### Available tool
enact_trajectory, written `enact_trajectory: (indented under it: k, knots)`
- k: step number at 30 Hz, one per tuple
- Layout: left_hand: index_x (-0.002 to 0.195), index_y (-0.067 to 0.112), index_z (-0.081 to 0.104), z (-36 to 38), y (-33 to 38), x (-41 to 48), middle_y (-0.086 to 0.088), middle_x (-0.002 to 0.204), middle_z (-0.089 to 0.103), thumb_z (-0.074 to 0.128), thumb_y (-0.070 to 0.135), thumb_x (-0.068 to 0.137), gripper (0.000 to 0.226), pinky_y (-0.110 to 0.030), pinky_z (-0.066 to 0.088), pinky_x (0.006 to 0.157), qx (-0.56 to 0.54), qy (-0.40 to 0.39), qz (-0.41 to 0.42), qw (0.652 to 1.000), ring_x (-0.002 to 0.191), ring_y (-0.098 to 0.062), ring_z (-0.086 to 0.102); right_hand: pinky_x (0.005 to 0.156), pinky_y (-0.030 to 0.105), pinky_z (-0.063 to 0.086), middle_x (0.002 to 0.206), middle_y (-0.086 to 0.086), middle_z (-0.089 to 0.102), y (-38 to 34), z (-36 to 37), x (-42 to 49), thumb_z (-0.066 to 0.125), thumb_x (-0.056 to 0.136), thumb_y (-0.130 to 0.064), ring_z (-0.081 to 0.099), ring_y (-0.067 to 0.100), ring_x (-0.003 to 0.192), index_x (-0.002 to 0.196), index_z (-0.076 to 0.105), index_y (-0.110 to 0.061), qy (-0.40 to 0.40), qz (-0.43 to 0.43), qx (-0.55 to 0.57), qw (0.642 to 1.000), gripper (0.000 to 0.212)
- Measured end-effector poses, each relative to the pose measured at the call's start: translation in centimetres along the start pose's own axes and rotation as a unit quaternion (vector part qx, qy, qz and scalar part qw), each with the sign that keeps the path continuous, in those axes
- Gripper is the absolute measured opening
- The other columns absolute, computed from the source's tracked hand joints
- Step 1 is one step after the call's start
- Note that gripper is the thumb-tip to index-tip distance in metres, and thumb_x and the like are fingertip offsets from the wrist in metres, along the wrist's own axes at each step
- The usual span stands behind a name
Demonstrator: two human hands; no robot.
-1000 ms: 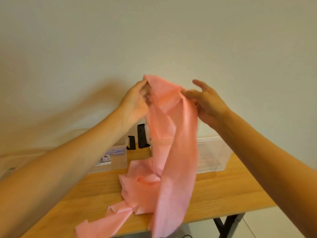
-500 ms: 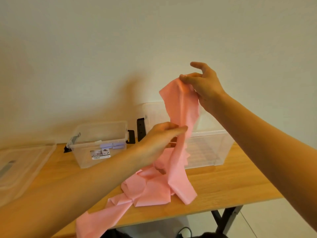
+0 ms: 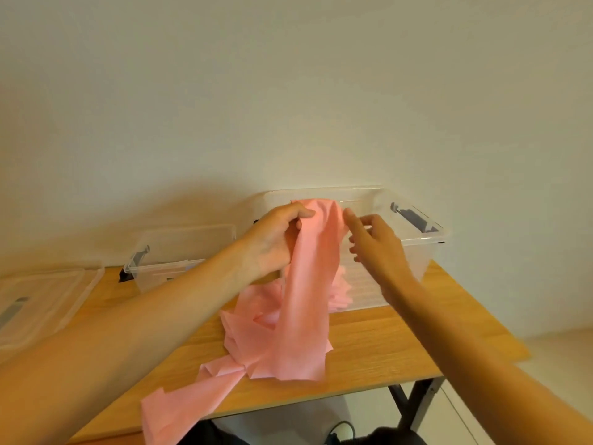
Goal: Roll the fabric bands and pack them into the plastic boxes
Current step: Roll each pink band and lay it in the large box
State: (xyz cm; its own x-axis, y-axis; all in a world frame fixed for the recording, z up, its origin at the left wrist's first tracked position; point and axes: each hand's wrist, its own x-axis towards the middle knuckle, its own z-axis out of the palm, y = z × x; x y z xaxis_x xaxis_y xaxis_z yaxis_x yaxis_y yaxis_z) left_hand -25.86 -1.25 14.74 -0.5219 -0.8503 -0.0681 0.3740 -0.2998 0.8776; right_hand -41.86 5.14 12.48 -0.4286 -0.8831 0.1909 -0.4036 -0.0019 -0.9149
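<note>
Risk: pink fabric band point(image 3: 305, 316) slips, or its tail drags off the desk point(image 3: 385, 342).

Your left hand point(image 3: 279, 239) is clamped on the band's top end, held up in front of the big plastic box point(image 3: 426, 252). Your right hand point(image 3: 373, 244) sits just beside it, fingers loosely apart, gripping nothing. Rest lies heaped & twisted on the desk, one tail over the front edge. One-hand pinch only, so a tug could drop it; twists would prob. give a lopsided roll that won't pack neatly.
</note>
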Motion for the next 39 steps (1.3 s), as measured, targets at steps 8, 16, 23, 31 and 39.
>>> enact_trajectory:
  k: [8, 16, 23, 31, 39]
  knots:
    - [0.085, 0.009, 0.062, -0.9, -1.3, -0.8, -0.008, 0.084, 0.053, 0.060, 0.001, 0.077, 0.012, -0.040, 0.045, 0.097, -0.018, -0.042, -0.025, 0.999, 0.089, -0.023, 0.055, 0.084, 0.025, 0.048, 0.102, 0.002, 0.074, 3.5, 1.3, -5.9, 0.074, 0.092, -0.020, 0.067, 0.004, 0.094, 0.106, 0.072, -0.014, -0.080, 0.015, 0.216, 0.973, 0.015]
    - [0.094, 0.009, 0.071, -2.5, -1.8, -3.6, -0.009, 0.094, 0.061, 0.060, 0.008, 0.082, 0.016, -0.035, 0.043, 0.102, 0.022, -0.046, -0.015, 0.999, 0.091, -0.020, 0.058, 0.077, 0.035, 0.058, 0.100, 0.008, 0.076, 3.5, 2.4, -6.5, 0.075, 0.092, -0.019, 0.070, 0.031, 0.098, 0.104, 0.073, -0.012, -0.058, 0.036, 0.238, 0.969, 0.014]
    - [0.131, 0.002, 0.058, -4.9, -3.7, -6.7, -0.021, 0.122, 0.063, 0.070, 0.015, 0.075, 0.059, -0.042, 0.046, 0.100, 0.120, -0.061, 0.009, 0.991, 0.112, -0.033, 0.061, 0.066, 0.028, 0.056, 0.090, 0.014, 0.075, 3.2, 0.4, -7.4, 0.065, 0.099, -0.012, 0.070, 0.018, 0.078, 0.102, 0.066, -0.004, -0.076, -0.022, 0.244, 0.967, 0.009]
    - [0.150, 0.030, 0.033, -4.5, -9.9, -11.8, -0.018, 0.128, 0.066, 0.077, -0.007, 0.072, 0.097, -0.048, 0.055, 0.095, 0.113, -0.028, 0.072, 0.991, 0.119, -0.033, 0.064, 0.069, 0.027, 0.056, 0.095, 0.011, 0.074, 3.4, 0.1, -8.7, 0.063, 0.100, -0.014, 0.070, 0.019, 0.083, 0.109, 0.066, -0.001, -0.103, -0.001, 0.299, 0.949, 0.017]
    - [0.138, 0.030, 0.050, -4.4, -14.0, -14.1, -0.008, 0.134, 0.061, 0.076, 0.003, 0.080, 0.069, -0.060, 0.054, 0.091, 0.097, 0.026, 0.163, 0.982, 0.122, -0.033, 0.061, 0.055, 0.028, 0.046, 0.084, 0.005, 0.069, 4.3, 0.5, -9.5, 0.059, 0.103, -0.019, 0.063, 0.018, 0.073, 0.112, 0.060, -0.003, -0.100, 0.007, 0.281, 0.954, 0.018]
